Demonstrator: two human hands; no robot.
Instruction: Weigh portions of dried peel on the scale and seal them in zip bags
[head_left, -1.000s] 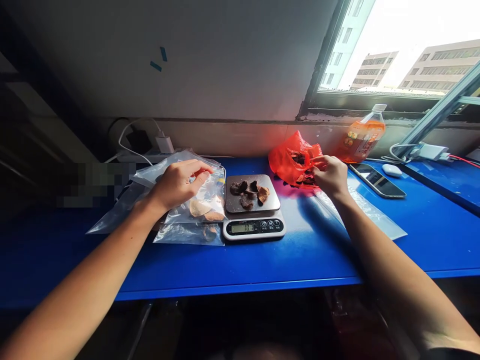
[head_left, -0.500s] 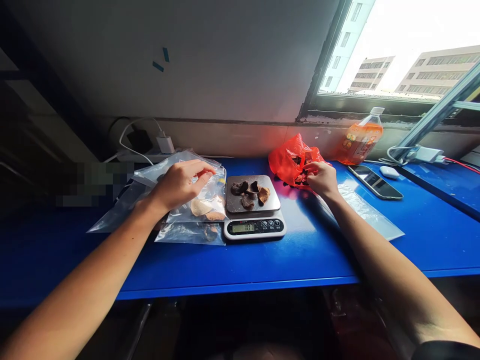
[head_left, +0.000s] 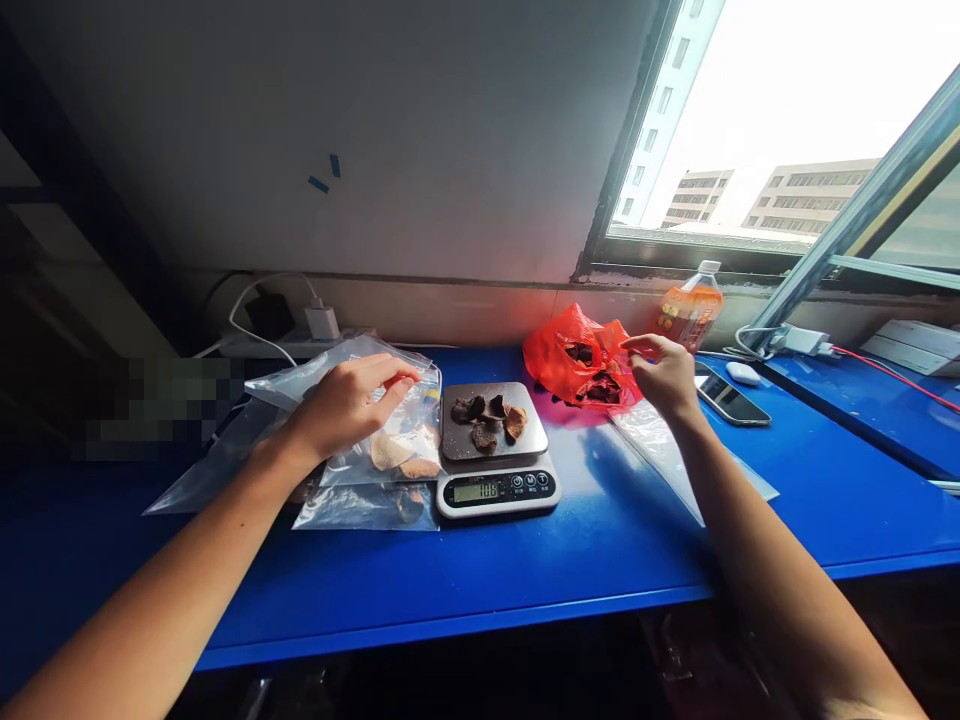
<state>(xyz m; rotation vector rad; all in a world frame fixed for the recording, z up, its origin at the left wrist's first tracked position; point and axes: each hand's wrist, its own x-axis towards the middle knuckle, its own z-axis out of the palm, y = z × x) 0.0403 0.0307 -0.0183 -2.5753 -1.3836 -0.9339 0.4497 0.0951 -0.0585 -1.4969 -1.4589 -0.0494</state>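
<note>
A kitchen scale (head_left: 499,492) reads about 10.6, and several curled dark brown dried pieces (head_left: 484,435) rest on its metal plate (head_left: 459,440). My left hand (head_left: 352,405) hovers over clear zip bags (head_left: 337,470) left of the scale; its fingers are loosely bent, with nothing seen between them. Pale and brown slices (head_left: 390,452) show inside one bag. To the right, a red plastic bag (head_left: 559,345) stands with its mouth open, holding more dark pieces (head_left: 600,385). My right hand (head_left: 666,375) has its fingertips pinched at the bag's right rim.
Behind the right hand stand an orange drink bottle (head_left: 688,312), a phone (head_left: 731,398) and a white earphone case (head_left: 742,373). A flat clear bag (head_left: 675,455) lies under the right forearm. Chargers (head_left: 322,322) and cables run along the wall; the blue table's front edge (head_left: 450,628) is near.
My right hand has come up out of the red bag's mouth to its right rim. The scale reading went from about 10.7 to 10.6. The view has tilted up and shifted right.
</note>
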